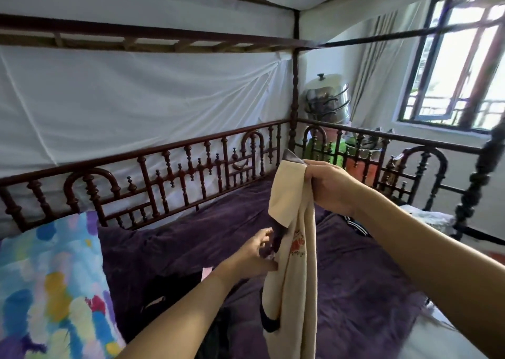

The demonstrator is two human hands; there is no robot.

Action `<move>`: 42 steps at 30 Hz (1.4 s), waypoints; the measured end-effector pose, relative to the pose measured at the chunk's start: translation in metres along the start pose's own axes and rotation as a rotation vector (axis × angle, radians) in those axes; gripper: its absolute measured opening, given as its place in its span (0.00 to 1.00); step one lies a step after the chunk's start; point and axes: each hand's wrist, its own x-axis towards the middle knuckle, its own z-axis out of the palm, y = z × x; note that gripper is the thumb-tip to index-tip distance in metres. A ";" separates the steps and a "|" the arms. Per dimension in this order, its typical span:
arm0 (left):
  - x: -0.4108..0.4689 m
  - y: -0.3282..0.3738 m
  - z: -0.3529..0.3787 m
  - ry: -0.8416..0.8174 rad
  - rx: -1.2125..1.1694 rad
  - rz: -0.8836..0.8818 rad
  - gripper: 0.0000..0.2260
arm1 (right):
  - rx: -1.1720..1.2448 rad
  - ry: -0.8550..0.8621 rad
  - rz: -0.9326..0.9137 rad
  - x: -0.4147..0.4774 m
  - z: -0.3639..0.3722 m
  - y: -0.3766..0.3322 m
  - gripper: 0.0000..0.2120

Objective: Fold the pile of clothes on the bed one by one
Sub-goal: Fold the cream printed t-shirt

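The right hand [329,185] grips the shirt [295,249] by its top, so it hangs above the bed [355,290]. The left hand [254,252] pinches its dark trim. The shirt looks unfolded so far. Dark clothes [175,290] near the bed's near edge seem still to be done.

Purple blanket [355,276] lies open; carved railing [191,173] bounds far side.

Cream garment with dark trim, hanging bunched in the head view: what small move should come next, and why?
Probably the left hand should draw the dark trim it pinches leftward and up, level with the right hand. The cream garment with dark trim hangs bunched from the right hand's grip, so spreading it would let it lie flat on the purple bedspread.
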 end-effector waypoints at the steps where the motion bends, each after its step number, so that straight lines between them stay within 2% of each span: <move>1: 0.003 0.003 0.010 -0.059 0.012 -0.027 0.27 | 0.019 0.002 0.001 -0.004 -0.001 0.000 0.16; 3: 0.009 0.002 0.029 -0.093 0.071 -0.040 0.16 | 0.070 0.012 -0.013 -0.009 -0.004 -0.003 0.16; 5: 0.006 0.000 0.039 -0.040 0.050 -0.035 0.04 | 0.112 0.063 -0.035 -0.013 -0.012 -0.006 0.17; 8: -0.005 -0.004 0.018 0.124 -0.002 -0.025 0.09 | 0.051 0.245 -0.060 -0.020 -0.035 -0.007 0.16; 11: -0.021 -0.005 -0.020 0.348 0.001 0.026 0.11 | -0.208 0.367 -0.048 -0.034 -0.059 0.001 0.09; 13: -0.029 0.003 -0.046 0.431 0.013 0.047 0.13 | -0.436 0.300 -0.022 -0.043 -0.068 0.012 0.04; 15: -0.034 0.009 -0.068 0.422 0.076 0.071 0.13 | -0.681 0.208 0.038 -0.046 -0.067 0.027 0.07; 18: -0.044 0.016 -0.089 0.409 0.187 0.078 0.07 | -0.926 0.247 0.024 -0.039 -0.057 0.050 0.11; 19: -0.048 0.019 -0.095 0.386 0.207 0.040 0.12 | -0.926 0.300 -0.033 -0.036 -0.054 0.055 0.12; 20: -0.053 0.020 -0.102 0.357 0.235 -0.015 0.26 | -0.882 0.364 -0.099 -0.033 -0.052 0.058 0.13; 21: -0.059 0.020 -0.109 0.314 0.284 -0.070 0.39 | -0.809 0.428 -0.164 -0.031 -0.050 0.061 0.13; 22: -0.064 0.020 -0.115 0.267 0.394 -0.109 0.44 | -0.729 0.483 -0.220 -0.029 -0.049 0.062 0.12; 23: -0.071 0.021 -0.121 0.236 0.544 -0.133 0.41 | -0.664 0.518 -0.261 -0.028 -0.047 0.063 0.10; 24: -0.076 0.019 -0.126 0.230 0.734 -0.170 0.34 | -0.622 0.530 -0.287 -0.026 -0.045 0.064 0.09; 26: -0.085 0.012 -0.136 0.266 1.089 -0.264 0.24 | -0.570 0.524 -0.295 -0.023 -0.036 0.068 0.07; 28: -0.094 0.003 -0.144 0.330 1.217 -0.333 0.18 | -0.518 0.511 -0.265 -0.019 -0.027 0.072 0.05; 30: -0.105 0.000 -0.153 0.417 1.193 -0.366 0.07 | -0.506 0.471 -0.232 -0.013 -0.020 0.074 0.06; 31: -0.110 -0.001 -0.158 0.454 1.111 -0.380 0.06 | -0.511 0.448 -0.204 -0.011 -0.018 0.075 0.07; 33: -0.115 -0.005 -0.168 0.481 0.844 -0.340 0.12 | -0.562 0.417 -0.116 -0.007 -0.014 0.078 0.10; 36: -0.123 -0.004 -0.178 0.531 0.505 -0.183 0.17 | -0.664 0.343 0.001 -0.003 -0.009 0.084 0.14; 39: -0.128 -0.001 -0.186 0.735 0.381 -0.040 0.21 | -0.624 0.137 0.105 -0.005 -0.003 0.089 0.11; 41: -0.130 0.001 -0.191 0.879 0.347 0.045 0.22 | -0.822 -0.026 0.131 -0.005 0.003 0.094 0.17; 42: -0.132 0.001 -0.192 0.901 0.336 0.070 0.22 | -0.930 -0.085 0.093 -0.003 0.006 0.098 0.19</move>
